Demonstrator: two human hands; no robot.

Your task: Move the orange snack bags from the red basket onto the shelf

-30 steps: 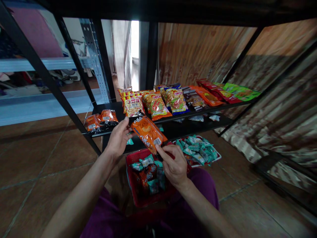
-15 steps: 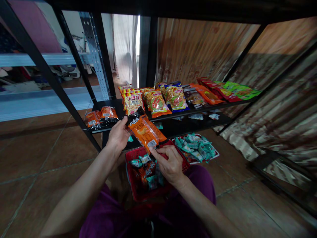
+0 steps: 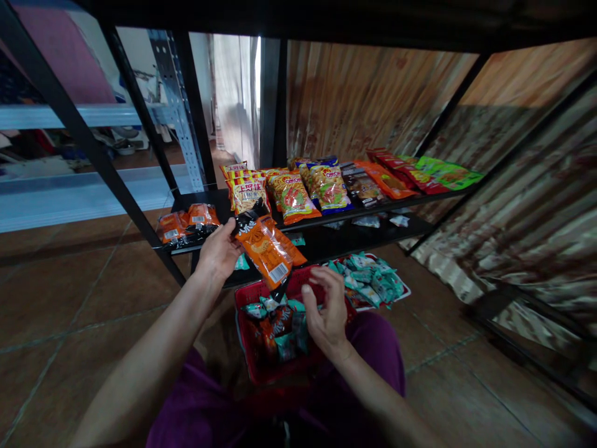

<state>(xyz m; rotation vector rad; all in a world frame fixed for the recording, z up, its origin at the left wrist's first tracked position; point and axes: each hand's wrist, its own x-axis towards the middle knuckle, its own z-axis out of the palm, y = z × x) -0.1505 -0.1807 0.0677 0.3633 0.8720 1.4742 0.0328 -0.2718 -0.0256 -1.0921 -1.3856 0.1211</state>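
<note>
My left hand (image 3: 221, 250) is closed on the black upper end of an orange snack bag (image 3: 268, 247), whose barcode end hangs down over the red basket (image 3: 241, 358). Behind that bag the orange edge of another packet shows; whether it is a second bag I cannot tell. To the right, my right hand (image 3: 328, 309) holds nothing, its thumb and fingers apart, above the basket's right side. Inside the basket lie several teal packets (image 3: 286, 346) and orange-and-black bags (image 3: 280, 320).
A black shelf (image 3: 298, 225) carries orange bags (image 3: 203, 214) at its left end, yellow noodle-snack bags (image 3: 293, 193), brown packets (image 3: 361, 185) and green packets (image 3: 450, 173). On the floor, a white-rimmed basket (image 3: 409, 291) holds teal packets. A curtain (image 3: 527, 230) hangs at the right.
My right hand has let go of the orange bag's lower end and moved slightly right and down, its fingers opening. My left hand still holds the bag, which now hangs a little lower.
</note>
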